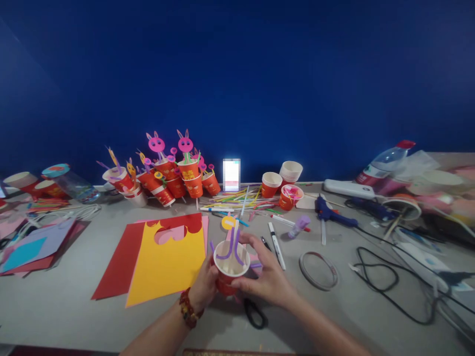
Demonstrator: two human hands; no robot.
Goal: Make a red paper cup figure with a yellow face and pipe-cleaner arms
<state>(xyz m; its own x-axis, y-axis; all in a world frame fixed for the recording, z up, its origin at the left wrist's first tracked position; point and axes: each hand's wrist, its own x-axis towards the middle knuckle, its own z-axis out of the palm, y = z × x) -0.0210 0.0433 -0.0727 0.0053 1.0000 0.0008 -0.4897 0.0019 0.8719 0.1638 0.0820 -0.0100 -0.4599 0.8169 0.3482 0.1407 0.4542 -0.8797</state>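
A red paper cup [225, 286] with a white rim is held upright between both hands near the front middle. Purple strips curve down inside it, and a yellow paper head [229, 222] with pink ears shows just beyond its rim. My left hand [205, 283], with a beaded bracelet at the wrist, is closed on the cup's left side. The fingers of my right hand [267, 278] curve round the right side, thumb on the wall. Black scissor handles [256, 314] lie just below my right hand.
Yellow paper [166, 264] and red paper [118, 262] lie at left. Decorated cups [191, 185] stand at the back, beside scattered colored strips [230, 201]. A white marker [276, 245], tape roll [301, 272], blue glue gun [336, 216] and black cable [393, 306] lie at right.
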